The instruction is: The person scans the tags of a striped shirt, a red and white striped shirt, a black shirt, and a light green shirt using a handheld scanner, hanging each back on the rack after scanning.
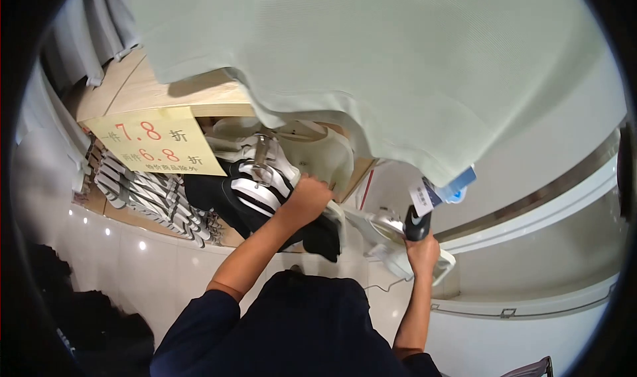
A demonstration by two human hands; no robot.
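Note:
My left hand (pixel 308 199) is closed beside a black-and-white striped garment (pixel 255 194). Its fingertips are hidden, so what it grips does not show. Black cloth (pixel 322 237) hangs just below that hand. In my right hand (pixel 423 253) is a black handle (pixel 417 224), its lower part wrapped by the fingers. What the handle belongs to is partly covered. A white-and-blue tag (pixel 422 198) hangs in front of the handle's top. Above both hands spreads a large pale green garment (pixel 371 58), its lower edge near the tag.
A yellow price sign (pixel 156 141) stands at a wooden shelf (pixel 172 98). Striped clothes (pixel 142 194) hang at left, with grey clothes (pixel 99 25) above. A thin cord (pixel 391 285) runs over the shiny tiled floor (pixel 179 264). A curved white ledge (pixel 531 211) lies at right.

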